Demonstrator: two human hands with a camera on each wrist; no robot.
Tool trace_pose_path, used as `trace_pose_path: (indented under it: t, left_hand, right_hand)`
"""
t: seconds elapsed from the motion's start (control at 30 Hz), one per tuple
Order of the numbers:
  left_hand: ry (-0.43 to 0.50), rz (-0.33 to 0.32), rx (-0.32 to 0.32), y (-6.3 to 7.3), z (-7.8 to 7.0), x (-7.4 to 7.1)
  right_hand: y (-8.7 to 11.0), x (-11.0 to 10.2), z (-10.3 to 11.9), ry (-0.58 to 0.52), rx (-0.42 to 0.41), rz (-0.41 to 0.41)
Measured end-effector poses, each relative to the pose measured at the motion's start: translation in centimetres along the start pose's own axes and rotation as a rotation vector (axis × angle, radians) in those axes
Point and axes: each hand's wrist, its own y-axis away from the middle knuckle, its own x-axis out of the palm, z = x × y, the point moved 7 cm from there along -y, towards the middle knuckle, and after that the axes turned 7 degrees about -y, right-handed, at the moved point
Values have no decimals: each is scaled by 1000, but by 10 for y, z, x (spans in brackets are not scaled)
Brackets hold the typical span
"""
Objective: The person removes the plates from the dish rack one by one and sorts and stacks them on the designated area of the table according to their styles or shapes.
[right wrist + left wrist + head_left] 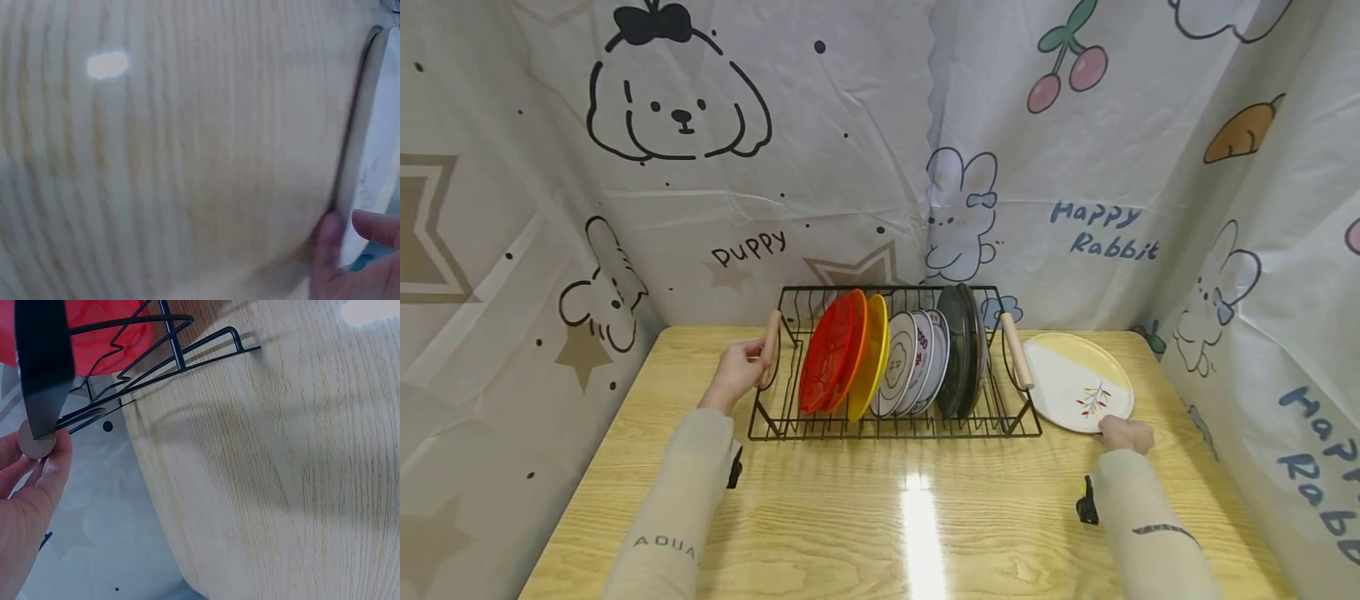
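A black wire dish rack [891,421] stands at the middle of the wooden table [880,517]. Upright in it are red [826,362], orange, yellow [871,367], white patterned [904,362] and dark plates [961,350]. My left hand [749,358] grips the rack's left wooden handle [770,342]; the left wrist view shows the handle's end [36,440] between my fingers [53,465], by the red plate [112,337]. A white and yellow plate [1078,379] lies flat to the right of the rack. My right hand [1123,433] pinches its near rim [365,144].
The rack's right wooden handle [1017,350] sits close to the flat plate. Printed curtains [850,150] close in the table at the back and on both sides. Bare tabletop stretches from the rack to the near edge.
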Motion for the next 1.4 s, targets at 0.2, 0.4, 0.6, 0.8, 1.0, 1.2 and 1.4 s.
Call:
trace_pose_path:
  t: [0.2,0.4,0.6,0.8,1.0,1.2,1.4]
  left_hand:
    - [-5,-6,-8,2,0,0]
    - [-4,0,-13,3,0,-1]
    - [-12,-1,-4,2,1,-1]
    - [-16,-6,2,1,2,-2]
    - [-14,-4,-10,-1,3,-2]
    - [-11,-3,-8,-3,4,-2]
    - [-13,-3,-3,-3,2,0]
  right_hand:
    - [20,-3,57,248,-283,19]
    - [59,-5,130,130,-584,-41]
    - [118,1,184,13,-873,4]
    - [176,17,208,-28,-1116,110]
    - [216,41,207,28,-1230,284]
    - [230,58,196,114,-1262,361]
    - [232,68,188,181,-1269,364]
